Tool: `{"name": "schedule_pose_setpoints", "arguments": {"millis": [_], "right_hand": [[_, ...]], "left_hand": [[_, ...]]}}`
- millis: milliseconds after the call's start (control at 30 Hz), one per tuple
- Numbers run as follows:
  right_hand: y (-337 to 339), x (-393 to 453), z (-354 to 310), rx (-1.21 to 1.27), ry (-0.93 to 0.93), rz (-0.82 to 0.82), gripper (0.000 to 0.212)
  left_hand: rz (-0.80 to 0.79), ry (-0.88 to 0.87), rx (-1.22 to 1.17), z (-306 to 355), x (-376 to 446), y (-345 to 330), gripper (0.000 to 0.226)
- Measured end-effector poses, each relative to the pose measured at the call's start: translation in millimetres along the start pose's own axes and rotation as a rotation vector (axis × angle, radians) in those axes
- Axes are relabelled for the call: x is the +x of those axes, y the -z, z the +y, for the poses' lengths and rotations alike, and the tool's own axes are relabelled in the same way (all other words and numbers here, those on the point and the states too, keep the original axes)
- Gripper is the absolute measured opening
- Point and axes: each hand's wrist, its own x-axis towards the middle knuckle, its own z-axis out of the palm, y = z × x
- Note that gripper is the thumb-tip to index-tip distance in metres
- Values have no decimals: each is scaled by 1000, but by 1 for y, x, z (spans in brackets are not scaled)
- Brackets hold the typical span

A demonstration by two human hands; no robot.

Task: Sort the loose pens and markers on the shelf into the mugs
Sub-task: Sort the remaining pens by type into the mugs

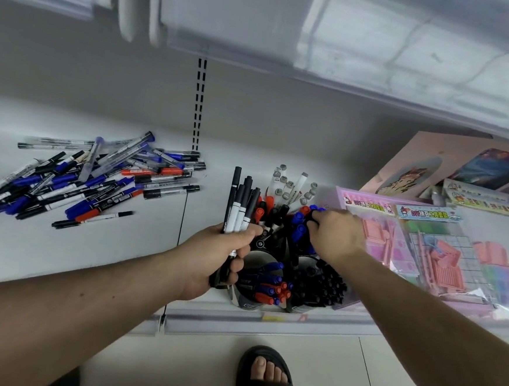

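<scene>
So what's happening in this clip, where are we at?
A person is sorting pens at a white shelf. The left hand grips a bunch of black-capped markers upright, while the right hand reaches into the mugs near the shelf's front edge, its fingers among blue-capped pens. The mugs already hold many pens. A large loose pile of pens still lies on the shelf to the left, so much sorting remains. Pink toy packages sit to the right.

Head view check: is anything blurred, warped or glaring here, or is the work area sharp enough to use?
Head view: upper shelf smeared by blur, with bright glare on its front; wide-angle bending curves the shelf edge. Pile of loose pens, left hand and its bundle of black markers are sharp; right hand slightly soft.
</scene>
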Motion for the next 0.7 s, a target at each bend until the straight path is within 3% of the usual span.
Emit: {"name": "schedule_pose_setpoints", "arguments": {"millis": [167, 333, 467, 567, 633, 700], "right_hand": [[4, -11, 2, -148, -11, -183, 67], [8, -23, 4, -145, -24, -179, 67], [6, -31, 2, 28, -95, -88, 76], [13, -37, -3, 116, -123, -134, 75], [33, -39, -13, 376, -157, -103, 63], [59, -43, -29, 963, -241, -111, 43]], "left_hand": [[-16, 2, -9, 0, -1, 3, 21], [-45, 1, -12, 1, -5, -2, 20], [-50, 0, 2, 1, -6, -2, 20], [-57, 4, 13, 1, -7, -3, 20], [-80, 6, 11, 1, -7, -5, 20], [-110, 15, 14, 2, -8, -7, 21]]}}
